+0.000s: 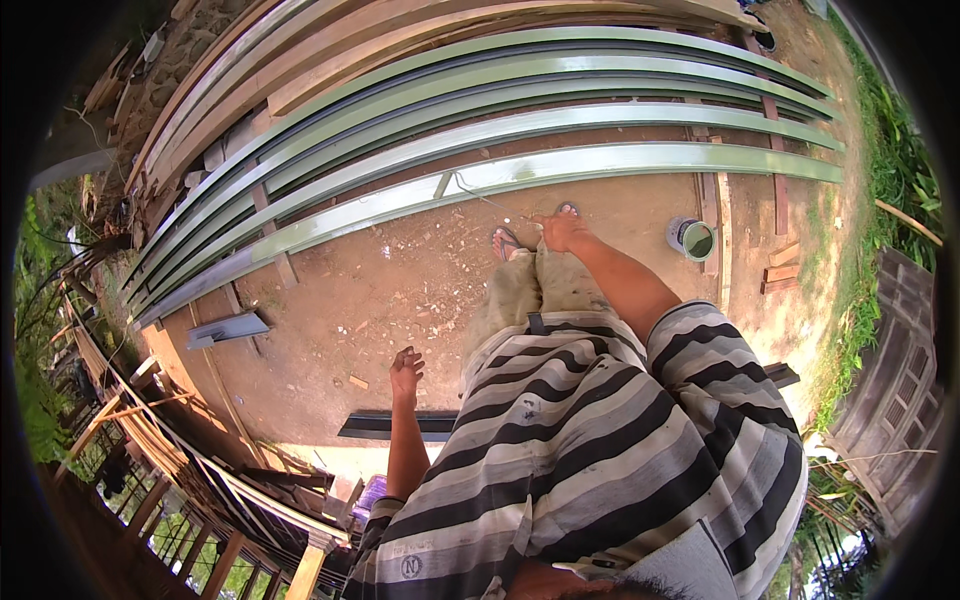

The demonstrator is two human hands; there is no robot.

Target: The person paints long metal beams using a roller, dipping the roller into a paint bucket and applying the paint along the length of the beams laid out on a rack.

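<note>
My right hand (562,230) is closed around the handle of a paint roller, in front of my legs. From it a thin bent wire runs left to a small green roller head (442,185), which rests on the face of the nearest metal beam (560,165). That beam is long and coated in shiny pale green. Low at my left side, my left hand (406,372) hangs in the air, holding nothing, its fingers loosely bent and apart. To the right of my feet stands an open paint bucket (690,238) with green paint inside.
Several more green beams (500,75) lie parallel beyond, across wooden supports (710,200). Wooden planks (330,75) are stacked behind them. Short dark metal pieces (230,328) lie left, and wood chips litter the dirt. A timber railing (210,475) stands lower left, a wooden panel (890,370) at right.
</note>
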